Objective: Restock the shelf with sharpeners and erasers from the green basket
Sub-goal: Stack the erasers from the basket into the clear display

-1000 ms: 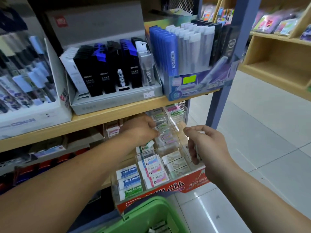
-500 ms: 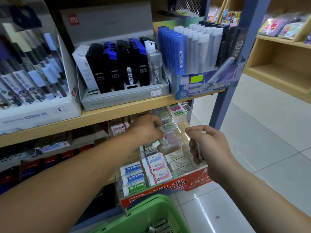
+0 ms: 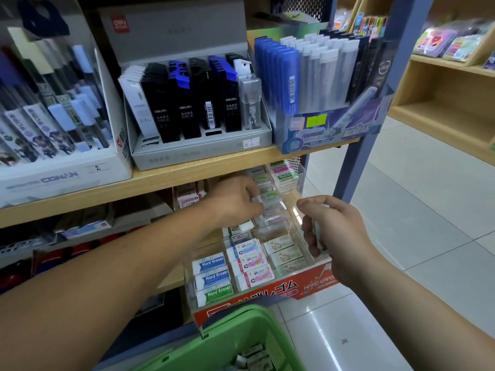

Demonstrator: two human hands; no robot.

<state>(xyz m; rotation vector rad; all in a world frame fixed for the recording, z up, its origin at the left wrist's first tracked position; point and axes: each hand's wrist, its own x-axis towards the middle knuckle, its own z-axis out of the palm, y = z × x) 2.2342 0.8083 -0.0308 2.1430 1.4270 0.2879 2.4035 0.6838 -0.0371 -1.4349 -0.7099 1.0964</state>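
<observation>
While the left hand point(image 3: 235, 202) is reaching into the clear eraser tray point(image 3: 190, 287), the right hand point(image 3: 332, 231) is holding stock at the tray's right edge.
Left fingers are curling down over the tray's middle compartments, just above a white eraser point(image 3: 246, 225); whether they are pinching anything I cannot tell. Right fingers are wrapping round a thin stack of packs point(image 3: 317, 234). Wrapped erasers point(image 3: 213, 277) are filling the tray's front compartments. The green basket point(image 3: 235, 341) is sitting just below the tray's front, holding small grey pieces point(image 3: 251, 356). Boxes of pencil leads point(image 3: 187, 103) are standing on the shelf board point(image 3: 187, 174) above the tray.
</observation>
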